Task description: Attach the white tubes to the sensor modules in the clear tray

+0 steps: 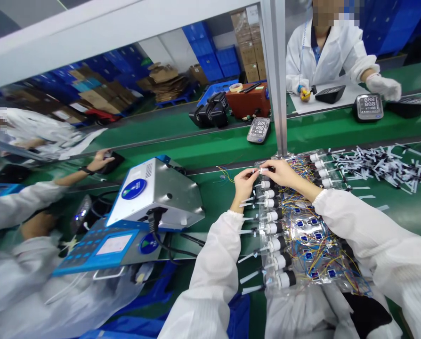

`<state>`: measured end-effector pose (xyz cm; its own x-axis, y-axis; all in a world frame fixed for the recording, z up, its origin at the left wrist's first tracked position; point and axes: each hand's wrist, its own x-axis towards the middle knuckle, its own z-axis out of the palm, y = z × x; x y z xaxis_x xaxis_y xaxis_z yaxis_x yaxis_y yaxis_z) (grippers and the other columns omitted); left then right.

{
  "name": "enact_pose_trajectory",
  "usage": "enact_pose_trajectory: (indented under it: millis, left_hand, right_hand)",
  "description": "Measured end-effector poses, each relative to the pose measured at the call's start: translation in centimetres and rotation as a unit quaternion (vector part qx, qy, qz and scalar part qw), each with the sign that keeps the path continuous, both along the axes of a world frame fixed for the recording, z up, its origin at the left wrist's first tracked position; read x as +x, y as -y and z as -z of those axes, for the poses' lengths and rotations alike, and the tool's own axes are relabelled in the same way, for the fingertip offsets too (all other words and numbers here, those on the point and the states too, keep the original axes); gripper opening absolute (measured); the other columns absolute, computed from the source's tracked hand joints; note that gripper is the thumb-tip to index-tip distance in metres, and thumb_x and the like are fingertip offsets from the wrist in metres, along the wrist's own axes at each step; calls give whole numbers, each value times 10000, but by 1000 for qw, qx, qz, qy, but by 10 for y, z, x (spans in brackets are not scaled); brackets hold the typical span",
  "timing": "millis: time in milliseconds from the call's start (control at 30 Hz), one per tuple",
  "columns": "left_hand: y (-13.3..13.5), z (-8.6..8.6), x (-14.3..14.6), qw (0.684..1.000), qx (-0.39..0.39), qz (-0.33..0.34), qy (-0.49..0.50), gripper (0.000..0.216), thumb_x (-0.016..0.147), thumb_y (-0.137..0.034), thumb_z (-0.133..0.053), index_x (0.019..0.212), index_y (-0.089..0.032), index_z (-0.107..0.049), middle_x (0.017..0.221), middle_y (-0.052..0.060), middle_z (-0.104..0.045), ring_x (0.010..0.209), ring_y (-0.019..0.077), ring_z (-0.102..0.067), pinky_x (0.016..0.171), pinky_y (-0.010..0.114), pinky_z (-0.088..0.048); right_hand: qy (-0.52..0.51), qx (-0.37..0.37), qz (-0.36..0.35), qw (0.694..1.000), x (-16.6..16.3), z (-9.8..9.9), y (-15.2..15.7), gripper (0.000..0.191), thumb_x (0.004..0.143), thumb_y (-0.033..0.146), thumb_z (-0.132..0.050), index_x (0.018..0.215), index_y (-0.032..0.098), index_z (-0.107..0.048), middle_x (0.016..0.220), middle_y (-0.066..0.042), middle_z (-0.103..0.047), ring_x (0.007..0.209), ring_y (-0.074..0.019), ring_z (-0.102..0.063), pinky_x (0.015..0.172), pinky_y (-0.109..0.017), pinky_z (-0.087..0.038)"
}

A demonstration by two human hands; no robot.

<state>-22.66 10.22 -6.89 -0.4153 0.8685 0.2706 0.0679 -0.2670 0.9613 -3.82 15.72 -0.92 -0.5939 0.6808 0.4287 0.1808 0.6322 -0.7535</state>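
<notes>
Right now, a small white cylindrical part with a black end point(263, 170) is held up between the person's two hands, at the far end of a row of similar pieces. The left hand point(244, 186) pinches it from the left with thumb and fingers pressed together; the right hand point(281, 173) pinches it from the right, its fingertips partly hiding it. Just nearer, the row of white cylinders with black caps and pale tubes point(274, 244) runs toward the person along the left edge of clear plastic packaging point(307, 230). Small blue square components point(331, 273) and thin yellow, blue and red wires point(330, 262) lie across that packaging. To the right is a loose heap of white tubes with black fittings point(376, 167), spread over the green bench point(215, 200).

Left of the hands stands a silver metal box with blue edges point(182, 197), beside a blue control panel with a lit screen point(115, 244). On the far side, left of an upright metal post point(280, 94), sits a grey device with a lit digit display point(259, 130). At the far right, a co-worker in a white coat point(325, 61) sits across the bench.
</notes>
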Motion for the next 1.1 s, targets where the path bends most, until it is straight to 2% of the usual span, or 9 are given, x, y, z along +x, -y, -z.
enact_pose_trajectory:
  millis: [133, 333, 533, 767, 1100]
  left_hand:
    - [-1, 1, 4, 1000, -7, -18, 18, 342, 682, -418, -904, 873, -153, -802, 888, 82, -793, 790, 186, -724, 786, 327, -577]
    - [-1, 3, 5, 1000, -3, 2, 9, 269, 699, -381, -895, 815, -161, -792, 851, 69, -785, 768, 171, -711, 763, 309, -568]
    - [-1, 2, 0, 999, 12, 31, -11, 268, 734, -380, -890, 891, -176, -814, 916, 76, -782, 841, 183, -719, 819, 325, -572]
    - [-1, -1, 0, 997, 62, 31, -22, 266, 734, -360, -903, 930, -197, -824, 950, 74, -784, 900, 190, -720, 877, 344, -567]
    - [-1, 8, 1, 1000, -4, -18, 24, 394, 651, -398, -935, 928, -151, -802, 930, 95, -800, 822, 196, -739, 810, 342, -590]
  right_hand:
    - [5, 1, -4, 1000, 0, 4, -1, 185, 941, 247, -700, 1082, 172, -794, 1072, -73, -809, 968, -198, -748, 882, -288, -518]
    - [29, 8, -1, 1000, -1, 10, -4, 186, 937, 234, -702, 1085, 174, -797, 1071, -70, -810, 965, -197, -745, 880, -288, -509]
    - [1, -1, -4, 1000, -1, 9, -4, 180, 930, 233, -704, 1074, 186, -801, 1061, -62, -810, 972, -199, -748, 886, -290, -518]
    - [-8, -21, -5, 1000, -1, 9, -3, 194, 925, 237, -698, 1082, 184, -798, 1075, -66, -808, 986, -205, -747, 922, -311, -533]
    - [-2, -10, -12, 1000, 0, 7, -3, 195, 937, 269, -701, 1082, 186, -802, 1071, -68, -810, 988, -206, -749, 910, -307, -531]
